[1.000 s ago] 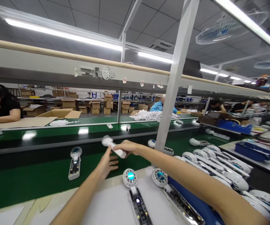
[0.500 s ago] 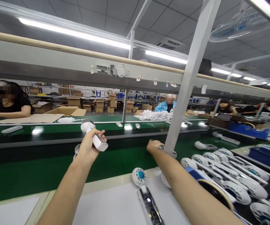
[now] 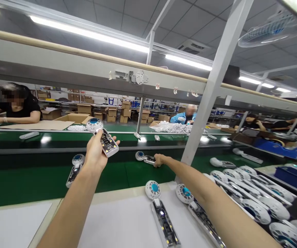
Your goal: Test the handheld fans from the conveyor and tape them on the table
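Left of centre in the frame, a round-headed device [image 3: 72, 175] lies on the green belt [image 3: 42, 186], partly behind the left forearm, and just above and right of it the left hand [image 3: 96, 151] has its grip closed around a held device [image 3: 108, 143], circuit face showing. At the middle, a sideways device [image 3: 148, 158] shows against the belt, its right end in the narrow grip of the right hand [image 3: 160, 160]. Lower right, a lit device [image 3: 165, 220] and a half-hidden device [image 3: 198, 213] lie on the white worktop [image 3: 119, 217], with rows of devices [image 3: 256, 193] farther right.
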The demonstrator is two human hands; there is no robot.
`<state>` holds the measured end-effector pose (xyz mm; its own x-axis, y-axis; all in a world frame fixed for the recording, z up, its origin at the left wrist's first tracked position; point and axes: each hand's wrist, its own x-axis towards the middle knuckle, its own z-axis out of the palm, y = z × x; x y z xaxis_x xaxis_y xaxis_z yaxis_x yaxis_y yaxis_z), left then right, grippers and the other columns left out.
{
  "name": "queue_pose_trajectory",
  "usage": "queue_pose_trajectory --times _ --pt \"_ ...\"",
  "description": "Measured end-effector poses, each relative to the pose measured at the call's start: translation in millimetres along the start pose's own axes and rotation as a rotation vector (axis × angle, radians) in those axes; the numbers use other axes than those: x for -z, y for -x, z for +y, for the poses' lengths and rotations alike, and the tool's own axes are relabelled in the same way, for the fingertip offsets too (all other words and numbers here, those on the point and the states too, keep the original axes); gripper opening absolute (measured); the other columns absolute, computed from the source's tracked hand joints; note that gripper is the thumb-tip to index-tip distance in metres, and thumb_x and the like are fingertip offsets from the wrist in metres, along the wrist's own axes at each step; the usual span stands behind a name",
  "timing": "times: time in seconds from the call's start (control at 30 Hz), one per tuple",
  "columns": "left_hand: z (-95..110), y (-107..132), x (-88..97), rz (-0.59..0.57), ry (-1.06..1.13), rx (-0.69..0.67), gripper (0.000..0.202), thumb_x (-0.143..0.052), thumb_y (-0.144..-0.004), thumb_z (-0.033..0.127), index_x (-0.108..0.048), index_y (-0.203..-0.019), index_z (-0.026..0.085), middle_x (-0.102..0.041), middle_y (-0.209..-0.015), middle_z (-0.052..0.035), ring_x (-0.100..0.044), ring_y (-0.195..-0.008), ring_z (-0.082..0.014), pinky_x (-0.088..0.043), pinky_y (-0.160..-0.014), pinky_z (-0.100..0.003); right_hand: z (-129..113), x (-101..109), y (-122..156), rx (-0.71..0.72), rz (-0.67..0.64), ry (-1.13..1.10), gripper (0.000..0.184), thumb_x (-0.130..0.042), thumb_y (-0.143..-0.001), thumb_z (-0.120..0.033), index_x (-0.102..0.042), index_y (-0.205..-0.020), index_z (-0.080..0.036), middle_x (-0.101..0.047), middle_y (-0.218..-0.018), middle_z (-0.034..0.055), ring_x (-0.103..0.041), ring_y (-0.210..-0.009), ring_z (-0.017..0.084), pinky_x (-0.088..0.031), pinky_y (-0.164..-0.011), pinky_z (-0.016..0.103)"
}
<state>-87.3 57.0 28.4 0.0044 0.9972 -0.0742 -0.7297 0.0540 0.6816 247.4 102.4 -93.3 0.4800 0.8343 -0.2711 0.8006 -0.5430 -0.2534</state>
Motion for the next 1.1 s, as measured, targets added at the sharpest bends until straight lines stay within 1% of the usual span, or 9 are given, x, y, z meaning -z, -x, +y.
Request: queue_pose_trajectory --times 0.1,0.2,0.33,0.43,0.53,0.63,0.73,0.9,1.1 --pt "0.1 0.6 -1.2 -0.005 -0.016 0.025 0.014 -0.049 -0.1 0.024 -0.056 -0.098 0.013 -0.065 -0.079 -0.0063 -0.067 -0.064 -0.0178 -0.061 -0.056 -0.033 -24.6 -6.9 14.0 0.038 -0.132 -0.222 0.026 -0.064 -0.098 -0.031 -0.063 -0.117 -0.013 -0.066 -0.109 0.0071 -0.067 -0.089 0.017 -0.059 -0.076 0.034" --pt "3.1 5.6 -3.6 -0.058 -0.017 0.066 0.006 -0.049 -0.094 0.011 -0.055 -0.092 0.012 -0.064 -0.075 -0.0061 -0.067 -0.064 -0.0175 -0.06 -0.055 -0.03 -63.6 -3.3 28.2 0.14 -0.164 -0.503 0.025 -0.063 -0.098 -0.031 -0.063 -0.114 -0.013 -0.066 -0.105 0.0062 -0.067 -0.084 0.016 -0.059 -0.072 0.031" --pt "9.2 20.2 -6.5 -0.099 -0.03 0.044 0.014 -0.048 -0.085 0.0 -0.057 -0.092 0.008 -0.069 -0.086 -0.014 -0.073 -0.081 -0.0238 -0.064 -0.066 -0.036 -116.6 28.7 54.3 0.361 -0.078 -0.921 0.028 -0.06 -0.1 -0.037 -0.062 -0.115 -0.013 -0.066 -0.101 0.0054 -0.065 -0.079 0.014 -0.057 -0.067 0.028" --pt "13.7 31.2 -6.8 -0.131 -0.044 -0.046 0.019 -0.051 -0.082 0.0 -0.059 -0.097 0.008 -0.07 -0.1 -0.0154 -0.073 -0.092 -0.0275 -0.066 -0.069 -0.041 -136.6 54.0 86.2 0.524 -0.038 -1.188 0.029 -0.056 -0.101 -0.041 -0.062 -0.106 -0.013 -0.064 -0.089 0.0022 -0.061 -0.067 0.011 -0.053 -0.058 0.024" --pt "18.1 38.7 -5.2 -0.257 -0.15 -0.158 0.033 -0.057 -0.077 0.002 -0.059 -0.108 0.013 -0.07 -0.109 -0.0123 -0.074 -0.087 -0.0258 -0.065 -0.063 -0.036 -137.5 62.9 127.0 0.663 -0.009 -1.38 0.025 -0.043 -0.104 -0.033 -0.056 -0.094 -0.014 -0.062 -0.078 0.0008 -0.058 -0.058 0.01 -0.051 -0.053 0.023" --pt "20.9 43.8 -2.8 -0.43 -0.273 -0.242 0.051 -0.063 -0.072 0.009 -0.052 -0.121 0.017 -0.072 -0.099 -0.0091 -0.072 -0.065 -0.0212 -0.06 -0.056 -0.03 -128.4 60.8 165.9 0.765 0.019 -1.488 0.007 -0.043 -0.093 -0.021 -0.049 -0.096 -0.018 -0.068 -0.082 0.0031 -0.067 -0.061 0.015 -0.059 -0.061 0.031" --pt "20.6 48.1 -1.2 -0.525 -0.33 -0.3 0.059 -0.069 -0.071 0.015 -0.048 -0.126 0.018 -0.072 -0.092 -0.0084 -0.071 -0.062 -0.0219 -0.058 -0.056 -0.03 -115.6 58.9 192.5 0.877 -0.001 -1.516 0.031 -0.055 -0.08 -0.02 -0.046 -0.11 -0.021 -0.073 -0.091 0.0028 -0.074 -0.073 0.022 -0.063 -0.07 0.038" --pt "16.1 54.3 -3.8 -0.55 -0.363 -0.335 0.068 -0.073 -0.069 0.016 -0.045 -0.131 0.019 -0.072 -0.091 -0.0097 -0.072 -0.062 -0.0253 -0.058 -0.056 -0.033 -92.0 58.9 209.0 1.006 -0.149 -1.44 0.043 -0.063 -0.073 -0.022 -0.047 -0.113 -0.023 -0.072 -0.095 0.0009 -0.075 -0.079 0.022 -0.064 -0.07 0.035" --pt "10.8 59.0 -6.9 -0.573 -0.366 -0.326 0.066 -0.074 -0.067 0.014 -0.05 -0.128 0.018 -0.071 -0.09 -0.0093 -0.071 -0.062 -0.0252 -0.058 -0.055 -0.035 -81.9 57.5 215.7 1.052 -0.162 -1.363 0.05 -0.062 -0.074 -0.018 -0.044 -0.121 -0.026 -0.072 -0.095 0.0005 -0.074 -0.081 0.02 -0.064 -0.069 0.033"
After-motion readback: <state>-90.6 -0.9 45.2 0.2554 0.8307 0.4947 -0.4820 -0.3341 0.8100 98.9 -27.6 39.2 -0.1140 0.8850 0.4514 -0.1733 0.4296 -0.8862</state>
